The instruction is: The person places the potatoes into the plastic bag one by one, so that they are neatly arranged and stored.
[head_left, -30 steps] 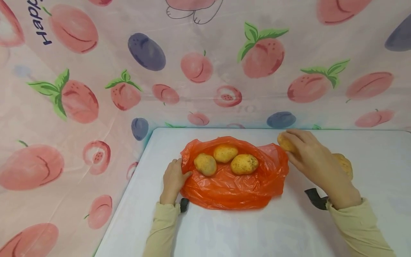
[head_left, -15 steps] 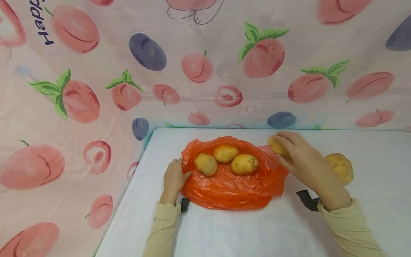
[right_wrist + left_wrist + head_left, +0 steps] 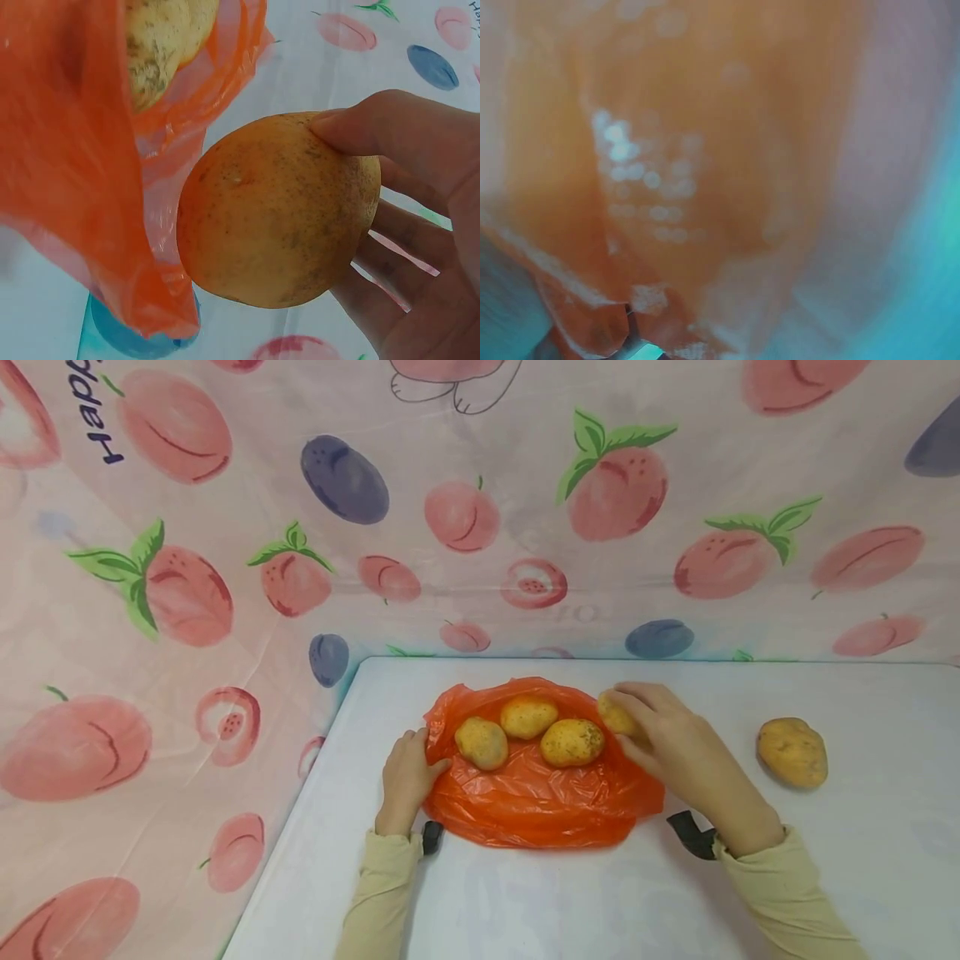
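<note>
An orange-red plastic bag (image 3: 525, 814) lies spread with its mouth gaping upward on the white table. Inside it sit three potatoes: one at the left (image 3: 482, 744), one at the back (image 3: 528, 717) and a speckled one (image 3: 572, 743) at the right. My left hand (image 3: 405, 781) holds the bag's left rim, thumb over the edge; the left wrist view shows mostly blurred orange plastic. At the bag's right rim, my right hand (image 3: 675, 743) grips another potato (image 3: 277, 214) between thumb and fingers. That potato is just beside the plastic in the right wrist view.
One loose potato (image 3: 792, 752) rests on the table to the right of my right arm. A fruit-printed cloth (image 3: 532, 527) hangs behind and along the left of the white table (image 3: 540, 906). Black wrist mounts (image 3: 692, 835) stick out near my sleeves.
My right hand has moved left with its potato, from beyond the bag's right side to over its right rim. The loose potato has come fully into sight. The left hand stays put.
</note>
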{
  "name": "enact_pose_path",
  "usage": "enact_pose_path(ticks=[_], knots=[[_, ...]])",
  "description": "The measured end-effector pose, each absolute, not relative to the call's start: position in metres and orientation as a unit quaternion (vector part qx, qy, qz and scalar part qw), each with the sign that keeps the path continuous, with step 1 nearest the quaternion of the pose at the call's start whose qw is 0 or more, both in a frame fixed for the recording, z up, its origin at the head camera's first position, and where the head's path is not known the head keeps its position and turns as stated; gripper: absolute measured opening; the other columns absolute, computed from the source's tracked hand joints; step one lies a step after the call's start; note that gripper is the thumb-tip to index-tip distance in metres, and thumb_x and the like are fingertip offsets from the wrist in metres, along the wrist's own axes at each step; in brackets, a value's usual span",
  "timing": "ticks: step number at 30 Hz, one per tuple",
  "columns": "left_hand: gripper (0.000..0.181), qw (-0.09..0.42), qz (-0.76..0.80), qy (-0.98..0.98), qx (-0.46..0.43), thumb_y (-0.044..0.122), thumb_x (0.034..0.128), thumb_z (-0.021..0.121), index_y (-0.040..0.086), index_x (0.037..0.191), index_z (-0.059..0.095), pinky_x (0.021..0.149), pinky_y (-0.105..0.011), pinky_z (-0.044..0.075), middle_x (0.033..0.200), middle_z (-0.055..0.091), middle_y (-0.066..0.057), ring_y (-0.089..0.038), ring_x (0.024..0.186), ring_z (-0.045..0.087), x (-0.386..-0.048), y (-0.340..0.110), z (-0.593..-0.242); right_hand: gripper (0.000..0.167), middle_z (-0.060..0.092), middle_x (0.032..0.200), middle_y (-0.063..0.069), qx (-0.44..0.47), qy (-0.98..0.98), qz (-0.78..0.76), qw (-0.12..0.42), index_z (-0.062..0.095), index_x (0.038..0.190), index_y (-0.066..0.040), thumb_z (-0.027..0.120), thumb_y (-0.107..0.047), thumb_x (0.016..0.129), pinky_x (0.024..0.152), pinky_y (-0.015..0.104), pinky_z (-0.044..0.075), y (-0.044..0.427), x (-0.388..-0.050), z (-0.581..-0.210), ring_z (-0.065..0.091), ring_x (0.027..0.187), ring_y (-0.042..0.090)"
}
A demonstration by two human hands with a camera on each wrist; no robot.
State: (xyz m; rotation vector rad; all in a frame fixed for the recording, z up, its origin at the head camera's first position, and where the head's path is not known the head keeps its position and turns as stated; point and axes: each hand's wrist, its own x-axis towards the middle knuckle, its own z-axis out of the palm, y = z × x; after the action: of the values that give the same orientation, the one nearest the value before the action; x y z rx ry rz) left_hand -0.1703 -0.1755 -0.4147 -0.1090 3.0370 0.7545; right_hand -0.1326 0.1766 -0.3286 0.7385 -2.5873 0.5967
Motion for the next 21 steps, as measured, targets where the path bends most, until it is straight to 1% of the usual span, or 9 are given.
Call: enact_pose_path(ticks=[4, 9, 14, 21], knots=[[0.063, 0.007, 0.243, 0.969, -0.034, 0.023, 0.0867, 0.078, 0.0, 0.139, 0.051, 0.097, -0.048, 0.049, 0.121, 0.059, -0.019, -0.033, 0.106, 0.053, -0.17, -0.175, -0.413, 0.056, 0.057, 0.131, 0.018, 0.263, -0.925, 0.206, 0.183, 0.061, 0.129, -0.002, 0.083, -0.005, 0.077, 0.089, 0.052, 0.054, 0.171, -0.132, -0.331, 0.055, 0.12, 0.035], [0.064, 0.007, 0.246, 0.969, -0.034, 0.023, 0.0872, 0.077, -0.001, 0.14, 0.05, 0.102, -0.051, 0.047, 0.129, 0.057, -0.021, -0.035, 0.112, 0.053, -0.17, -0.176, -0.413, 0.056, 0.058, 0.129, 0.018, 0.273, -0.923, 0.205, 0.176, 0.061, 0.129, 0.0, 0.083, -0.007, 0.078, 0.088, 0.05, 0.055, 0.164, -0.132, -0.336, 0.055, 0.119, 0.034], [0.065, 0.011, 0.251, 0.967, -0.038, 0.023, 0.0874, 0.077, 0.0, 0.141, 0.049, 0.103, -0.051, 0.045, 0.131, 0.057, -0.021, -0.036, 0.115, 0.052, -0.17, -0.176, -0.414, 0.055, 0.059, 0.128, 0.016, 0.276, -0.922, 0.216, 0.162, 0.061, 0.127, 0.0, 0.084, -0.007, 0.078, 0.091, 0.048, 0.055, 0.155, -0.132, -0.342, 0.057, 0.118, 0.032], [0.067, 0.013, 0.251, 0.967, -0.042, 0.023, 0.087, 0.077, -0.001, 0.142, 0.048, 0.106, -0.052, 0.043, 0.136, 0.054, -0.023, -0.038, 0.12, 0.051, -0.171, -0.177, -0.415, 0.053, 0.061, 0.126, 0.016, 0.3, -0.913, 0.223, 0.167, 0.062, 0.126, 0.0, 0.083, -0.007, 0.078, 0.094, 0.048, 0.054, 0.144, -0.131, -0.348, 0.059, 0.117, 0.033]])
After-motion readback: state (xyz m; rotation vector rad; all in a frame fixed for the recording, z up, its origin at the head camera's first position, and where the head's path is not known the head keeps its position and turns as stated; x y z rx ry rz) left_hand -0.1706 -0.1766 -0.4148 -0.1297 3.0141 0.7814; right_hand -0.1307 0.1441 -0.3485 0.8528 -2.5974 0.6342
